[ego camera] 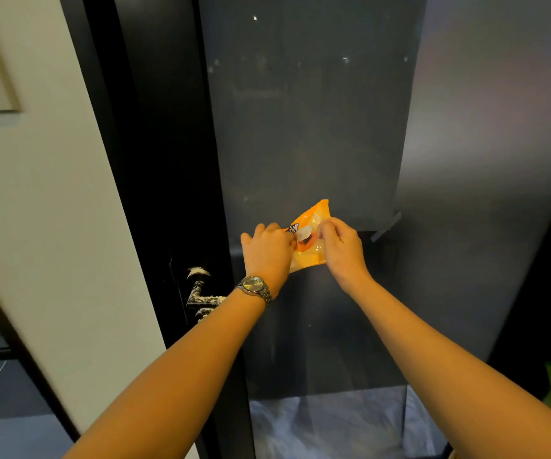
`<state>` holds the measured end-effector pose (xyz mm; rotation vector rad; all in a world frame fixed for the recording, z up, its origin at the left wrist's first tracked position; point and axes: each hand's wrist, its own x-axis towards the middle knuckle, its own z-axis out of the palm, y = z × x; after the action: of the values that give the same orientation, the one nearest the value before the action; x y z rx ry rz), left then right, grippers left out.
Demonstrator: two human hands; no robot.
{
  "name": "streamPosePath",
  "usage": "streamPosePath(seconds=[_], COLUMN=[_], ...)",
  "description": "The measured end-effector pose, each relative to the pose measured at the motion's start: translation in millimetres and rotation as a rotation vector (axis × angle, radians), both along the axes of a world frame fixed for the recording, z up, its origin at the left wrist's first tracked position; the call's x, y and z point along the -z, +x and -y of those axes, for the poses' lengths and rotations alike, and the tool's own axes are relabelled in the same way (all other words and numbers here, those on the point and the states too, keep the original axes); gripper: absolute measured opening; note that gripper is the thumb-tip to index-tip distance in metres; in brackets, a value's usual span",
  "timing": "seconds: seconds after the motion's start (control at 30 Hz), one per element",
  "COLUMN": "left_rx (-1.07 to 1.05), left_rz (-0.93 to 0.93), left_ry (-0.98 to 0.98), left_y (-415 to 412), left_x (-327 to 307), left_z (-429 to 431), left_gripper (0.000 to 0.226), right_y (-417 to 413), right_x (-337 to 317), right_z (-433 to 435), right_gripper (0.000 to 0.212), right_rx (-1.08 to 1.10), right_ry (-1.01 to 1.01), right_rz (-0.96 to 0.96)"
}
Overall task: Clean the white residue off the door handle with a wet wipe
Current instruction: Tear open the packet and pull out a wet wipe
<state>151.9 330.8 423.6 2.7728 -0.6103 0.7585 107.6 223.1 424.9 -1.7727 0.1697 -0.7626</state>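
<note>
Looking down from the head view, one orange wipe pack [310, 238] is held up in front of the dark door [300, 127] by two hands. The left hand [267, 251] clenches the pack's left edge; the right hand [342, 245] pinches its white flap [304, 232] between fingertips. One watch [254, 286] sits on the left wrist. The single handle [201, 293], speckled with white residue, sits at the door's left edge, below the left hand, partly hidden by the forearm. The pack's lettering is cut off by the fingers.
</note>
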Motion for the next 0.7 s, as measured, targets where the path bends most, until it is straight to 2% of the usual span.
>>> streamPosePath(seconds=[0.07, 0.13, 0.2, 0.33, 0.5, 0.7], left_rx=[0.088, 0.194, 0.269, 0.263, 0.231, 0.200], left_rz=[-0.100, -0.226, -0.271, -0.147, -0.057, -0.103], left_ry=[-0.142, -0.317, -0.356, -0.100, 0.173, 0.226], left_y=[0, 1, -1, -4, -9, -9], left_x=[-2, -5, -8, -10, -9, -7], left_z=[-2, -4, -3, 1, 5, 16], left_gripper=[0.030, 0.028, 0.024, 0.030, 0.038, 0.026], right_y=[1, 1, 2, 4, 7, 2], right_x=[0, -3, -7, -9, -6, -4], right_z=[0, 2, 5, 11, 20, 26], right_gripper=[0.035, 0.033, 0.031, 0.027, 0.022, 0.015], right_rx=[-0.011, -0.024, -0.030, -0.058, -0.115, -0.141], right_ry=[0.047, 0.136, 0.243, 0.367, 0.410, 0.328], right_rz=[-0.013, -0.017, -0.005, -0.034, -0.118, -0.160])
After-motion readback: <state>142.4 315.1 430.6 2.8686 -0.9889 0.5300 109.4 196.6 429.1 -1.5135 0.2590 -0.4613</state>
